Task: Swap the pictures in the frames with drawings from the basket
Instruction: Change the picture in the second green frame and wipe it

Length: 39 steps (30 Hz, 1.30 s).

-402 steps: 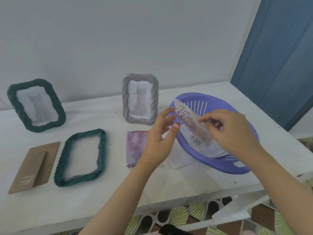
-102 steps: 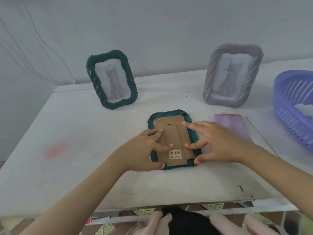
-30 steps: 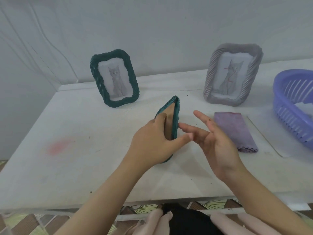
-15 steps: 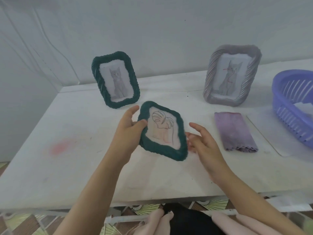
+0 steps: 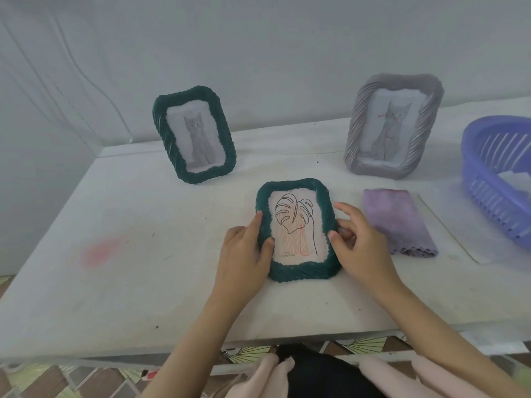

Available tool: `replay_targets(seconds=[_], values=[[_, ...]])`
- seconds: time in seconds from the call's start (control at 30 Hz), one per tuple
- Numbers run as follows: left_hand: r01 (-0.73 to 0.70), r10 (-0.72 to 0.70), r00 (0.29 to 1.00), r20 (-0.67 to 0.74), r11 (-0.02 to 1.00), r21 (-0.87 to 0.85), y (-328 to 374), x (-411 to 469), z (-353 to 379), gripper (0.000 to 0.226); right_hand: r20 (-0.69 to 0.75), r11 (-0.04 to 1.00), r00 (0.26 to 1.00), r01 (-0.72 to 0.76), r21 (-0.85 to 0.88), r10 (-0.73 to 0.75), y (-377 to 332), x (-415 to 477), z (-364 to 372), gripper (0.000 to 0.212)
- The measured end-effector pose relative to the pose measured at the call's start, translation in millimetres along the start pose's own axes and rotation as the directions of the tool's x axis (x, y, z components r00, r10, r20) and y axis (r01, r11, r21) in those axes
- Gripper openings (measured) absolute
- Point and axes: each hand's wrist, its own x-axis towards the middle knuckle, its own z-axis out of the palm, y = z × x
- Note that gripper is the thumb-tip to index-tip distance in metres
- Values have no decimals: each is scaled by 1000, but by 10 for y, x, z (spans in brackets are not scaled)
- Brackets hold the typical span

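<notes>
While both hands are holding the near green frame [image 5: 301, 272] by its long sides, it is facing up toward the person at the front of the worktop [image 5: 138, 254], its lower edge seemingly resting there, probably so that the picture inside can be checked before the frame is stood up. The left hand [image 5: 244, 251] is gripping the left rim, thumb pressing on the front and fingers [image 5: 256, 223] lying along the outer edge; the right hand [image 5: 363, 245] is pinching the right rim, thumb on the front, the other fingers curling beside it. Inside the frame a leaf drawing [image 5: 293, 225] is filling the opening, so this swap is looking done. Just right of it a folded purple cloth [image 5: 399, 222] is lying flat, likely handy for wiping. Farther right the plastic basket [image 5: 474, 139] is holding at least one pale sheet [image 5: 514, 179], cut off by the view's edge. At the back a second green frame [image 5: 161, 130] is standing propped with a cat picture [image 5: 198, 139] in it, and a grey frame [image 5: 355, 139] is standing likewise with another cat picture [image 5: 388, 133], both awaiting drawings
</notes>
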Motion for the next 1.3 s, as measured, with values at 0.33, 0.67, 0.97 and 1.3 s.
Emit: replay_targets(seconds=[0.33, 0.67, 0.97, 1.3], values=[[-142, 134, 965, 226, 990, 18, -196, 55, -45, 84, -136, 782, 974, 57, -621, -179, 181, 217, -229, 44], [-288, 235, 911, 338, 951, 115, -331, 92, -75, 109, -195, 738, 981, -128, -663, -4, 454, 359, -342, 37], [-281, 240, 915, 325, 956, 86, -341, 87, -84, 109, -137, 998, 989, 63, 26, -59, -386, 215, -150, 36], [-281, 240, 920, 311, 955, 94, -332, 81, -66, 115, 511, 709, 845, 456, -538, -156, -141, -71, 281, 56]])
